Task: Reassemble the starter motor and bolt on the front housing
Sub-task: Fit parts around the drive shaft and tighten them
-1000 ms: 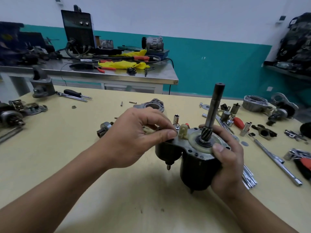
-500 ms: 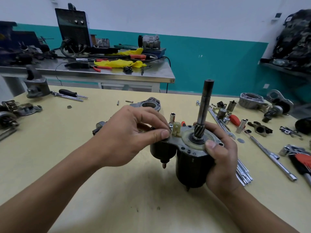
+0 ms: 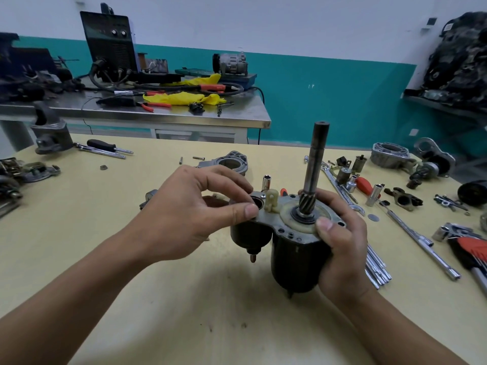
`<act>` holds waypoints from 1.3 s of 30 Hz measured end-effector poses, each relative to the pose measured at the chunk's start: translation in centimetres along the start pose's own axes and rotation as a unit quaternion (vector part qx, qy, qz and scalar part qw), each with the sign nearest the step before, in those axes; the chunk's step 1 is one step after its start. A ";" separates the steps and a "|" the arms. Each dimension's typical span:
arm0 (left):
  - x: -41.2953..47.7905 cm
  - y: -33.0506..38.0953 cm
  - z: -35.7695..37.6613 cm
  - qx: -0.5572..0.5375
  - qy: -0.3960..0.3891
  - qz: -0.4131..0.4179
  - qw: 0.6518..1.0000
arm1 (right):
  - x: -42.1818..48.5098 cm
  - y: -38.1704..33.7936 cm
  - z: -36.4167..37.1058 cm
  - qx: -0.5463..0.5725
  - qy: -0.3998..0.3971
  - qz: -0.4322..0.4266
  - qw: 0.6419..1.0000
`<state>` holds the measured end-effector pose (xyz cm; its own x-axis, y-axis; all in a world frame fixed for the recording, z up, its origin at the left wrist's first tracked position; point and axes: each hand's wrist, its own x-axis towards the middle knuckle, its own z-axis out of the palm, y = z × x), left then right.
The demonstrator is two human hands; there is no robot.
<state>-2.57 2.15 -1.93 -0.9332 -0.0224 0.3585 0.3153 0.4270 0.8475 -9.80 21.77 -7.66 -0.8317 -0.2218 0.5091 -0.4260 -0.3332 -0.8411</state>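
Starter motor (image 3: 297, 256) held upright over the tabletop (image 3: 184, 299). The right hand (image 3: 342, 248) wraps its black body, thumb pressed on the end plate beside the pinion shaft (image 3: 316, 159). The left hand (image 3: 184, 214) pinches the plate's rim at the solenoid bore (image 3: 257, 202) with thumb and curled fingers; whether they hold a small part cannot be told.

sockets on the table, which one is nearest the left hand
The chrome socket standing upright just behind the starter motor, close to the left hand. The other sockets sit farther right, past the shaft.
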 end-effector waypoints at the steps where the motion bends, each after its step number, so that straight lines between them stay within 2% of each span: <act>1: 0.0 0.0 0.0 0.003 0.000 0.000 1.000 | 0.0 0.0 0.0 0.001 -0.001 0.001 1.000; 11: -0.2 0.4 0.0 0.013 -0.046 0.008 0.999 | 0.0 -0.1 0.1 0.015 -0.009 0.001 1.000; 22: -0.3 -0.5 1.4 -0.001 0.055 0.002 0.998 | 0.0 -0.2 0.0 0.014 -0.014 -0.004 1.000; 35: -0.5 -0.2 0.7 0.002 -0.037 0.011 0.999 | 0.0 -0.1 0.1 0.025 -0.010 0.001 1.000; 39: -0.9 -0.5 1.0 -0.022 -0.008 0.015 1.000 | 0.0 -0.1 0.1 0.027 -0.010 -0.001 1.000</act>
<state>-2.03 2.84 -3.07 -0.9255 0.0054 0.3786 0.3512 0.3863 0.8529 -9.76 21.72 -7.56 -0.8230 -0.2398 0.5149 -0.4075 -0.3822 -0.8294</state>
